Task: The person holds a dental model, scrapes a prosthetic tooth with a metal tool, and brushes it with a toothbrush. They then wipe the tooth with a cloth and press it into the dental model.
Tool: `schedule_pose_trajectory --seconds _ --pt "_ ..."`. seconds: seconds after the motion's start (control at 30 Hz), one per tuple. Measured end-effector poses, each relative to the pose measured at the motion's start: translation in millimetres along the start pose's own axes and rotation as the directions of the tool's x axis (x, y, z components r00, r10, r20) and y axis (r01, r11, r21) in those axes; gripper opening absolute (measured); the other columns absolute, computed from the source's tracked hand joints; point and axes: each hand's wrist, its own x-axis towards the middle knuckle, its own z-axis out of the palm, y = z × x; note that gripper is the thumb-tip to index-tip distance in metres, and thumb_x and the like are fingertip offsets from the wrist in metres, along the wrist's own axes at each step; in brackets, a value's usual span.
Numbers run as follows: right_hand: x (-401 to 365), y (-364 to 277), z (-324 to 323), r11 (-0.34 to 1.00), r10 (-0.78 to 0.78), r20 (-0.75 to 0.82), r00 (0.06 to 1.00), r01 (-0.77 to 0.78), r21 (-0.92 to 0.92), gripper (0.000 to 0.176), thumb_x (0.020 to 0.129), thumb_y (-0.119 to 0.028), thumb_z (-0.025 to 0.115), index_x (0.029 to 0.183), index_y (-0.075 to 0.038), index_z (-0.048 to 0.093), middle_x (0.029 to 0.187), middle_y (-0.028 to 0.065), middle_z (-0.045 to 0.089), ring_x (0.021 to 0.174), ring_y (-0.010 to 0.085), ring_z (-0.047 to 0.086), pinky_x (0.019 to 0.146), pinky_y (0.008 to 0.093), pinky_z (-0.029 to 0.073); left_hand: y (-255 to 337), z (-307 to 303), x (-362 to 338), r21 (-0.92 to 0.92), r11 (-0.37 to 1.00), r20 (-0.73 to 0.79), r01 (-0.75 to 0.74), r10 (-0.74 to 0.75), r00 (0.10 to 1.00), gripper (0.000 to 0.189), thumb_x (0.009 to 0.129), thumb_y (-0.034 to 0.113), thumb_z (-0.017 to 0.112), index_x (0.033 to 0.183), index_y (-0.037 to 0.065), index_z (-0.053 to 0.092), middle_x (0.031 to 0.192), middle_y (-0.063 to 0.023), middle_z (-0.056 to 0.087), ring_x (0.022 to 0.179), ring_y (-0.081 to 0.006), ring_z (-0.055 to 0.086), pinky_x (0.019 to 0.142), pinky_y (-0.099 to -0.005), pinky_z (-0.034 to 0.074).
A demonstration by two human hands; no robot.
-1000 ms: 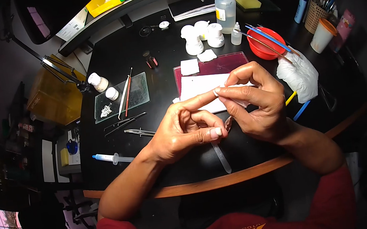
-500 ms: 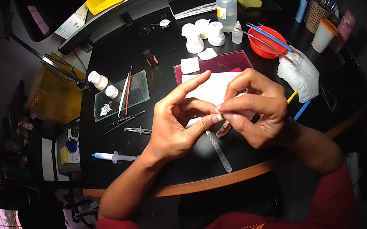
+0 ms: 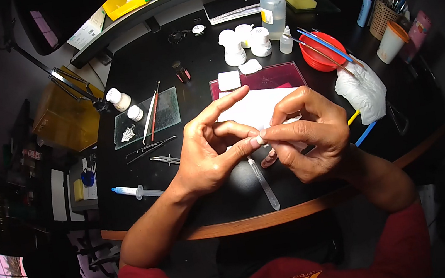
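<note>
My left hand (image 3: 205, 155) and my right hand (image 3: 315, 135) meet over the middle of the desk. Between the fingertips is a small white piece (image 3: 260, 139), mostly covered and too small to name. Left thumb and index finger pinch it, while the left middle finger or another finger stretches away. From the other side, my right thumb and index finger close in on the same spot. Below them lies a metal scalpel handle (image 3: 264, 184), its upper end hidden. A pinkish, tooth-like model (image 3: 269, 158) shows partly beneath my right hand. White paper (image 3: 263, 103) lies behind both hands.
A glass slab (image 3: 165, 110) with a white jar (image 3: 135, 113) and slim tools is at left. Tweezers (image 3: 164, 159) and a syringe (image 3: 128, 191) lie nearby. Rightward are a red bowl (image 3: 316, 62) with brushes and crumpled tissue (image 3: 362, 89). White bottles (image 3: 234, 54) stand behind.
The fingertips and the small white piece have shifted slightly left and up. My right index finger has straightened a little toward the left thumb. The view has drifted slightly.
</note>
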Motion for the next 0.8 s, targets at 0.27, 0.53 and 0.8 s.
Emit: schedule_pose_trajectory --seconds 0.27,0.53,0.8 --pt "1.3 3.7 -4.1 0.996 -0.046 0.052 0.998 0.050 -0.070 0.032 0.070 0.005 0.071 0.101 -0.003 0.078 0.092 0.0111 0.063 0.075 0.0174 0.067 0.057 0.0278 0.054 -7.7 -1.8 0.1 -0.259 0.960 -0.009 0.107 -0.114 0.993 0.072 0.093 0.000 0.075 0.154 -0.003 0.037 0.099 -0.0138 0.077 0.088 -0.0112 0.070 0.080 -0.0259 0.055" --pt "0.2 0.9 -4.4 0.996 -0.012 0.022 1.000 0.014 -0.090 0.027 0.070 0.005 0.072 0.096 -0.001 0.077 0.091 0.0113 0.063 0.074 0.0170 0.067 0.060 0.0277 0.055 -9.2 -1.7 0.2 -0.297 0.950 -0.002 0.096 -0.101 0.995 0.070 0.093 0.001 0.075 0.152 -0.003 0.040 0.101 -0.0120 0.077 0.091 -0.0113 0.070 0.081 -0.0261 0.055" --pt "2.2 0.6 -5.0 0.996 -0.025 0.023 0.999 0.027 -0.086 0.026 0.070 0.006 0.071 0.095 0.000 0.076 0.090 0.0113 0.063 0.074 0.0174 0.066 0.061 0.0279 0.056 -5.9 -1.5 0.2 -0.276 0.955 0.011 0.109 -0.111 0.994 0.064 0.091 0.000 0.076 0.148 -0.003 0.046 0.103 -0.0124 0.076 0.097 -0.0136 0.071 0.088 -0.0277 0.057"
